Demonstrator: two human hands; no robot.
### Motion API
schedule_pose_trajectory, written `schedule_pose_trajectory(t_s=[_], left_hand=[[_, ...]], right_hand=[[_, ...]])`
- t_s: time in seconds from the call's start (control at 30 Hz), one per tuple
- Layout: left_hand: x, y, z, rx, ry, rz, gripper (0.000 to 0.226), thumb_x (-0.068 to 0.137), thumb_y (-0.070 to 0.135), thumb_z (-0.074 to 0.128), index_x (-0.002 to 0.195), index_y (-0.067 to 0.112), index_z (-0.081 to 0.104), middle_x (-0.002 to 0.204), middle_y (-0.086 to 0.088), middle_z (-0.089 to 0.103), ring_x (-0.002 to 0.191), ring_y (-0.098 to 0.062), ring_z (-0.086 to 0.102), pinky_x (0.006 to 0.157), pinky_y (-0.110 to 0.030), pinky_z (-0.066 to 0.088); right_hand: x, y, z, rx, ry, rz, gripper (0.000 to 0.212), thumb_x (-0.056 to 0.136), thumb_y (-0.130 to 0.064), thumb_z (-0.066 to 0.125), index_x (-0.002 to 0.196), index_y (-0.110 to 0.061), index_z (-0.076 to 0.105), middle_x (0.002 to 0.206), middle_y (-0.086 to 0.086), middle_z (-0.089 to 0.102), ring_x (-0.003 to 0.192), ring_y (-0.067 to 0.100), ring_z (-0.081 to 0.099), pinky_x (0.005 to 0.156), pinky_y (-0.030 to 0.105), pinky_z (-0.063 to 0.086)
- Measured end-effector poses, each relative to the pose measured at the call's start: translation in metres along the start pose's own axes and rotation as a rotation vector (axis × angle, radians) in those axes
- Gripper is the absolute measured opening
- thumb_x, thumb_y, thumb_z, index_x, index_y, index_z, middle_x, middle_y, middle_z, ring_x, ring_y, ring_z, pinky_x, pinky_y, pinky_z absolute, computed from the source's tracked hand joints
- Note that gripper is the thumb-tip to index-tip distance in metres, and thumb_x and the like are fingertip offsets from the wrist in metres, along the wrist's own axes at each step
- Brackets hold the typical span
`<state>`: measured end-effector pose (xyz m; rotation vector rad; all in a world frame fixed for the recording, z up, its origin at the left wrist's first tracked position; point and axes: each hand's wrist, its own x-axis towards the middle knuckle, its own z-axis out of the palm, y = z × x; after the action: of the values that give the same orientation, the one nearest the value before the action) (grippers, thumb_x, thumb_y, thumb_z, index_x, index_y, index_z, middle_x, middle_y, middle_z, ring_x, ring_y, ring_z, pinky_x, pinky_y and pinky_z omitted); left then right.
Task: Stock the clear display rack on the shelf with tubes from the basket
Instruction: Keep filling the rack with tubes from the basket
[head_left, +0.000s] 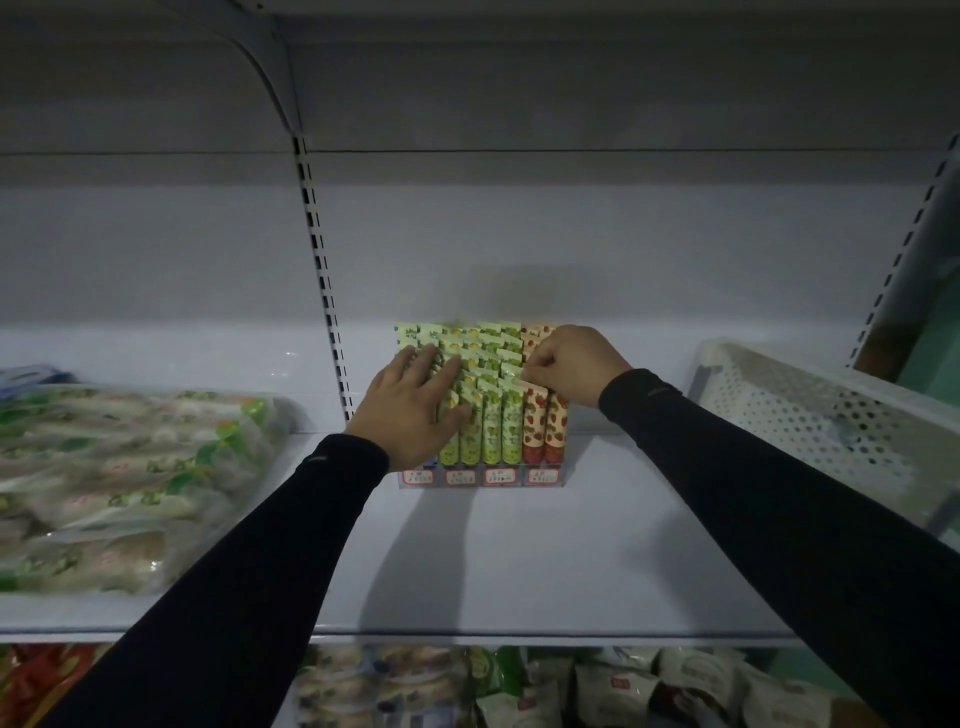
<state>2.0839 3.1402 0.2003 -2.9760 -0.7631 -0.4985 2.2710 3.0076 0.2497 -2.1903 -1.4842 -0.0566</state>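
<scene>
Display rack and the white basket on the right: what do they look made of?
Display rack: clear rigid plastic, probably acrylic; the tubes and price labels show straight through its glossy front lip. Basket: white moulded plastic, matte, its walls punched with rows of small round holes. The tubes look like printed soft plastic with flat crimped tops, though the dim light leaves that open.

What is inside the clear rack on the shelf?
The clear rack holds rows of upright tubes: green tubes, red strawberry tubes. The left hand covers its left columns.
</scene>
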Motion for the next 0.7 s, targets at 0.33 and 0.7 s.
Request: schedule_pose_trajectory(t_s=[0.33, 0.7], left_hand=[[-0.004, -0.001, 0.001, -0.001, 0.04, 0.018, 0.087, 0.081, 0.069, 0.002, 0.156, 0.028, 0.017, 0.163, -0.01, 0.016, 0.15, -0.032, 0.007, 0.122, -0.045, 0.011], [0.002, -0.011, 0.015, 0.054, 0.055, 0.048, 0.083, 0.089, 0.065, -0.007, 0.156, 0.023, 0.016, 0.162, -0.012, 0.019, 0.15, -0.032, 0.01, 0.12, -0.05, 0.016]], right_hand=[[-0.04, 0.013, -0.014, 0.099, 0.238, 0.011, 0.032, 0.094, -0.031, 0.06, 0.081, -0.006, 0.074, 0.072, -0.005, 0.063, 0.066, -0.004, 0.05, 0.062, 0.004, 0.036], [-0.043, 0.015, 0.004, 0.003, 0.17, 0.055, 0.038, 0.093, -0.024, 0.06, 0.068, 0.004, 0.067, 0.064, 0.017, 0.06, 0.053, 0.015, 0.044, 0.051, 0.012, 0.033]])
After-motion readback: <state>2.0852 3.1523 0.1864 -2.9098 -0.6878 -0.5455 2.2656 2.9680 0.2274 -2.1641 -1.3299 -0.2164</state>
